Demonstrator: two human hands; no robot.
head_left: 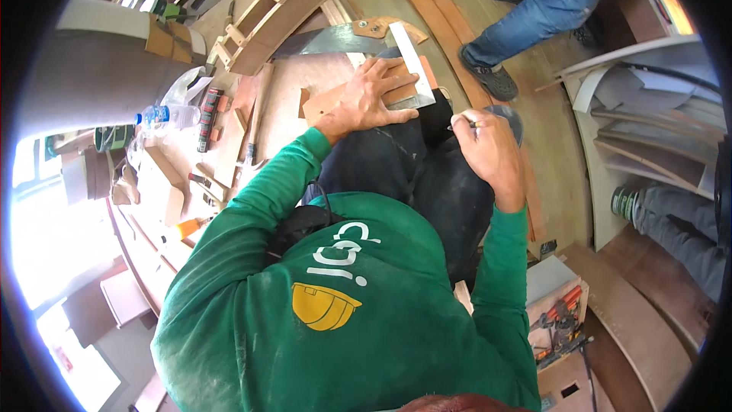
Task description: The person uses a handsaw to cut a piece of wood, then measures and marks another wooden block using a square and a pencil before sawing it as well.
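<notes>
Head view: left hand (370, 95) spread wide over a flat reddish-brown wooden board (328, 102) and a pale L-shaped metal square (412, 65); right hand (488, 151) in a narrow pinch on a slim item, too small to identify.

Board sits ahead of the lap, square on its far right end; support underneath hidden. Best practice, my judgement: keep square snug to board edge, left fingers clear of the blade edge, pressure even, right wrist steady. Pale work surface (286, 85) left, cluttered: wooden-handled handsaw (324, 42), curved wooden rib frame (284, 17), clear plastic bottle (181, 117). Wooden floor (550, 126) right, co-worker's blue-jeaned legs (534, 11) beyond.
</notes>
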